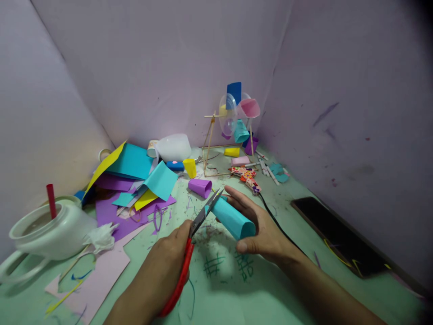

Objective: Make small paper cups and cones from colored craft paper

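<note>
My left hand (160, 268) is closed around the red handles of a pair of scissors (178, 286). The scissors' blades slant up and away, their tips at the far end of a turquoise paper tube (233, 219). My right hand (267, 230) grips that tube, thumb at its near open end and fingers behind it. Whether the blades are biting into the paper, I cannot tell. Just beyond the tube lies a purple paper cup (200, 188) on its side. A yellow paper cup (190, 168) is farther back.
A stick frame (210, 140) holding a clear plastic wheel (228, 115) with paper cups stands at the back. A patterned glue gun (246, 176) trails a black cord. Coloured paper (130, 162) and a white teapot-like vessel (56, 234) are left; a dark phone (338, 234) lies right.
</note>
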Demonstrator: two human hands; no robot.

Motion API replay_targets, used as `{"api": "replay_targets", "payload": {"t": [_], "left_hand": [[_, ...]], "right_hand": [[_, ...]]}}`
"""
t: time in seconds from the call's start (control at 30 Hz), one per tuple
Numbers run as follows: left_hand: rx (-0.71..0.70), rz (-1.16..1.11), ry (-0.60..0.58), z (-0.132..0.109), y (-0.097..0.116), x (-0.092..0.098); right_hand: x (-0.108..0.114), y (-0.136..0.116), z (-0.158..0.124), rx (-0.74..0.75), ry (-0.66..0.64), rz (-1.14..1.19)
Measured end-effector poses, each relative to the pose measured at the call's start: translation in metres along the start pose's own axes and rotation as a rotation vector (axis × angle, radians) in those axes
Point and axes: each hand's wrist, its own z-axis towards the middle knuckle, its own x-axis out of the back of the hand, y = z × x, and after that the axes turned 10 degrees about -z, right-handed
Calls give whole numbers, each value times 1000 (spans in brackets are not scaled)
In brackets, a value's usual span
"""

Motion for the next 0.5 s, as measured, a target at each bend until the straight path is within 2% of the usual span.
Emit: {"api": "replay_targets", "payload": {"t": [0.17,0.37,0.5], "left_hand": [[-19,-74,-72,0,6,3],[-59,-100,-10,2,6,-3],[-61,-24,39,4,0,-4]], "right_hand": [[0,0,0,-19,24,5],[1,-1,2,-19,35,39],[2,-1,1,-45,38,64]]}}
